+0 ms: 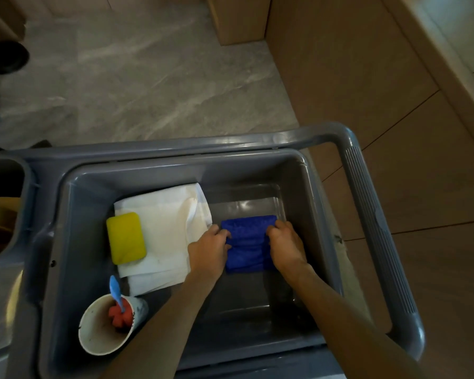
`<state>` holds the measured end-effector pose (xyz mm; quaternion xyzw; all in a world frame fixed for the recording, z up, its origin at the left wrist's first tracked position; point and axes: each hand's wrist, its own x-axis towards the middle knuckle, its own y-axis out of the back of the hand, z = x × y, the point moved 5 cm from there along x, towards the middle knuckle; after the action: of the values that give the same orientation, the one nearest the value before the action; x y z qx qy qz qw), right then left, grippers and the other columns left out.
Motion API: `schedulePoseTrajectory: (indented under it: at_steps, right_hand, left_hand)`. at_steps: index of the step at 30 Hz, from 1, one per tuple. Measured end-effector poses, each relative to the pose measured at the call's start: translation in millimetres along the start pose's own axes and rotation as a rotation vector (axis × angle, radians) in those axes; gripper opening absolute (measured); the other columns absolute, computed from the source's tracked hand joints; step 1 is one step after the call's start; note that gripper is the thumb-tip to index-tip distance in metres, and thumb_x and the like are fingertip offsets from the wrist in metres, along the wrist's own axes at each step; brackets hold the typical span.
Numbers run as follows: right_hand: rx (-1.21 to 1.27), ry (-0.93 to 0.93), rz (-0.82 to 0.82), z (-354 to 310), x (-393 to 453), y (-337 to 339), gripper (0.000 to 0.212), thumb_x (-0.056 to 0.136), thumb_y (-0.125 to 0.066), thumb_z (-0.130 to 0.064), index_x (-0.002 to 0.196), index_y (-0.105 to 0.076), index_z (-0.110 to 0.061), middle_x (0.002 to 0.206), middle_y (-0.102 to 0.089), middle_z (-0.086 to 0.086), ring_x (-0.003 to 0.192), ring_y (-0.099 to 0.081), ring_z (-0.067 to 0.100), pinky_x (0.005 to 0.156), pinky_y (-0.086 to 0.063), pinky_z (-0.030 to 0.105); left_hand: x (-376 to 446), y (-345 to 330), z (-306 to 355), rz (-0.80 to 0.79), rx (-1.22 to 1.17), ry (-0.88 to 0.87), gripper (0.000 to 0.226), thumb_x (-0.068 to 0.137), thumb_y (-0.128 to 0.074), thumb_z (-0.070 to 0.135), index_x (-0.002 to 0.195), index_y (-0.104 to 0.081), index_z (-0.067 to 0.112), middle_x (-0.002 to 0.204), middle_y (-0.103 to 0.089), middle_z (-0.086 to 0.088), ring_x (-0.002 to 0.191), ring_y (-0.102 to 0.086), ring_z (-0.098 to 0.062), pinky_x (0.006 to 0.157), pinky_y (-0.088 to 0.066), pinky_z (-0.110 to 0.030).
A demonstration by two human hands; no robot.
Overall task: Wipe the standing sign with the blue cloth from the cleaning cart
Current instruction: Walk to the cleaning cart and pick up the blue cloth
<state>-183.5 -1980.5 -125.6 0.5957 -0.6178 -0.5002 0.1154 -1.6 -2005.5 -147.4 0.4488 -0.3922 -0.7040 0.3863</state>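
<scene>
A folded blue cloth lies on the floor of the grey bin on top of the cleaning cart. My left hand grips the cloth's left edge, fingers curled onto it. On the right edge my right hand grips it the same way. The cloth is bunched a little between the two hands. No standing sign shows clearly in this view.
Left of the cloth lie folded white cloths with a yellow sponge on them. A white cup holds a red brush with a blue handle. The cart handle runs along the right. A black round base stands on the floor, top left.
</scene>
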Motion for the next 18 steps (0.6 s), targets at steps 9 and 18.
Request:
schedulePoseTrajectory:
  at_steps: [9, 18]
  right_hand:
    - [-0.514, 0.163, -0.068, -8.2, -14.9, 11.3, 0.043, 0.094, -0.061, -0.015, 0.134, -0.047, -0.015, 0.139, -0.043, 0.009, 0.124, -0.046, 0.023, 0.108, -0.044, 0.037]
    - [-0.304, 0.140, -0.040, -23.3, -41.8, 51.7, 0.044, 0.093, -0.064, -0.019, 0.130, -0.041, -0.025, 0.132, -0.041, 0.011, 0.111, -0.054, 0.020, 0.102, -0.050, 0.038]
  left_hand:
    - [-5.7, 13.6, 4.1, -0.041, -0.006, 0.034, 0.031, 0.095, -0.062, 0.031, 0.122, -0.048, 0.025, 0.128, -0.052, 0.001, 0.117, -0.056, -0.018, 0.098, -0.052, -0.034]
    - [-23.9, 56.0, 8.3, 0.029, -0.294, 0.058, 0.023, 0.100, -0.054, 0.030, 0.121, -0.047, 0.025, 0.112, -0.066, 0.002, 0.090, -0.060, -0.007, 0.079, -0.050, -0.020]
